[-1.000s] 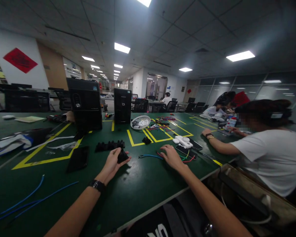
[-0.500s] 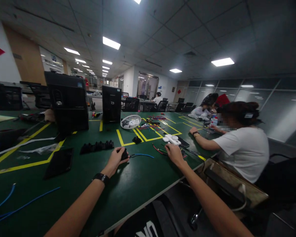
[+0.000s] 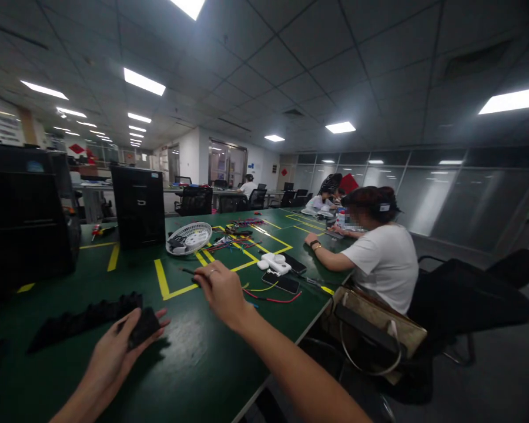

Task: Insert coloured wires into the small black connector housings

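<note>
My left hand (image 3: 114, 346) holds a small black block-shaped part (image 3: 144, 328) between thumb and fingers, over the near side of the table. My right hand (image 3: 223, 291) is closed in a pinch on a thin dark wire (image 3: 187, 271), whose end sticks out to the left. The two hands are apart, the right one higher and farther out. Behind my left hand lies a long black strip of joined parts (image 3: 88, 314). A red wire (image 3: 280, 301) and a yellow wire (image 3: 264, 288) lie just right of my right wrist; a bit of blue wire (image 3: 253, 305) shows beside it.
A white basket (image 3: 189, 238) stands near a black computer case (image 3: 137, 205). White round-lobed devices (image 3: 275, 263) and a phone (image 3: 281, 282) lie on the green table (image 3: 189, 364). At the right sits a co-worker (image 3: 379, 252), with a handbag (image 3: 379, 329) at the table edge.
My view has turned right. My right hand has come away from the loose wires toward the left and now pinches a dark wire. The black part is still in my left hand.
</note>
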A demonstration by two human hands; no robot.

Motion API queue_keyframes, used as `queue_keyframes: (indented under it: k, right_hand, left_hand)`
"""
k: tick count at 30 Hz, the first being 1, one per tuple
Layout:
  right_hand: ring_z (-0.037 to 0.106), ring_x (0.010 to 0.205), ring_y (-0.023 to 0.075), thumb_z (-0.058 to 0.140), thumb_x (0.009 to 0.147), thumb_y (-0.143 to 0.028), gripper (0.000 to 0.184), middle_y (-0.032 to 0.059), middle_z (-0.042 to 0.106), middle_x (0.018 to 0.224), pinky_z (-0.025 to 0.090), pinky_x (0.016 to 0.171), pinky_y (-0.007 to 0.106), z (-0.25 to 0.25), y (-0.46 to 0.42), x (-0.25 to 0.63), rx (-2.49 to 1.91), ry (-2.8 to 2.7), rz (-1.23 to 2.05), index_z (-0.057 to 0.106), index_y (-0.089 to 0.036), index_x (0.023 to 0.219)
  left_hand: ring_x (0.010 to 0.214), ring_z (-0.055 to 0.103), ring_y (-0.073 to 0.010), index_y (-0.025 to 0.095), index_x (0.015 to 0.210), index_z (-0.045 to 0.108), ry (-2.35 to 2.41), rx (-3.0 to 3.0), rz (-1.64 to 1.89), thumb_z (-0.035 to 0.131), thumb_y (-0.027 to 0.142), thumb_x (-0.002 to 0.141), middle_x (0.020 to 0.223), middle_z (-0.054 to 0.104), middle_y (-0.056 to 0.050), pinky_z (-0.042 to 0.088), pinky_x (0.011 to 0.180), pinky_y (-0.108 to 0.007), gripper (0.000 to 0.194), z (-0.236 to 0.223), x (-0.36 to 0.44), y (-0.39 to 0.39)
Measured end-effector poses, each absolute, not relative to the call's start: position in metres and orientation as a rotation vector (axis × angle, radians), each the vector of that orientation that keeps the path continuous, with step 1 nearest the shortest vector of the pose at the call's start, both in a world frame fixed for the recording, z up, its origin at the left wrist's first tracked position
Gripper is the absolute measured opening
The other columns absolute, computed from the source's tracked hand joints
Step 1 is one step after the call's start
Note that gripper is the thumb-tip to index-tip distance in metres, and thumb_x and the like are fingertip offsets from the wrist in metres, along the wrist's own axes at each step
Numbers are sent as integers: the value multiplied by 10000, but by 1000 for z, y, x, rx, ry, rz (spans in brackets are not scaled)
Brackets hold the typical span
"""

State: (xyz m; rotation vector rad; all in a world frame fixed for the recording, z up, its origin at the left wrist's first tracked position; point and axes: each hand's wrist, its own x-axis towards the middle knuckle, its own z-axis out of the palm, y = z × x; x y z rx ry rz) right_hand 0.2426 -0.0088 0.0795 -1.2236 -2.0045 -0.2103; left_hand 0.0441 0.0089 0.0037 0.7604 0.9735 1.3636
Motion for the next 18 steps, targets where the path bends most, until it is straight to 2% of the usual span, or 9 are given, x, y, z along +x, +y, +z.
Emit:
queue_keyframes:
  k: [2, 5, 10, 13, 18]
  right_hand:
    - [589, 1009, 154, 417, 979, -323, 267, 50, 626, 1078, 451, 878, 258, 71, 4, 212, -1162, -2079, -138, 579, -219, 1164]
    - [611, 974, 160, 505, 938, -298, 218, 45, 662, 1023, 458, 865, 257, 45, 16, 179, -1103, -2066, -5, 627, -191, 1084]
    - [632, 873, 184, 548, 893, -226, 162, 71, 692, 925, 478, 823, 292, 14, 19, 166, -1040, -1886, 210, 679, -170, 969]
    - [628, 880, 188, 535, 891, -209, 214, 78, 684, 964, 480, 830, 296, 13, 18, 173, -943, -1917, 245, 668, -172, 1054]
    - [629, 914, 186, 521, 889, -168, 339, 66, 684, 1000, 476, 852, 298, 16, 12, 175, -895, -1987, 233, 604, -195, 1217]
  left_hand:
    - [832, 707, -239, 149, 928, 618, 968, 702, 1455, 498, 254, 903, 960, 718, -109, 614, 631, -361, 161, 4, 30, 13]
    - [806, 696, -180, 139, 874, 629, 935, 655, 1614, 510, 187, 890, 932, 709, -64, 611, 641, -318, 130, 8, 23, 16]
    - [781, 674, -167, 148, 932, 595, 817, 622, 1663, 550, 219, 870, 920, 687, -75, 599, 679, -345, 105, 12, 31, 19]
    - [837, 666, -185, 167, 971, 572, 789, 598, 1670, 567, 255, 861, 956, 678, -85, 587, 727, -388, 141, 8, 34, 19]
    - [942, 645, -197, 199, 1035, 558, 777, 611, 1681, 592, 276, 847, 1045, 664, -89, 565, 774, -394, 206, 2, 38, 15]
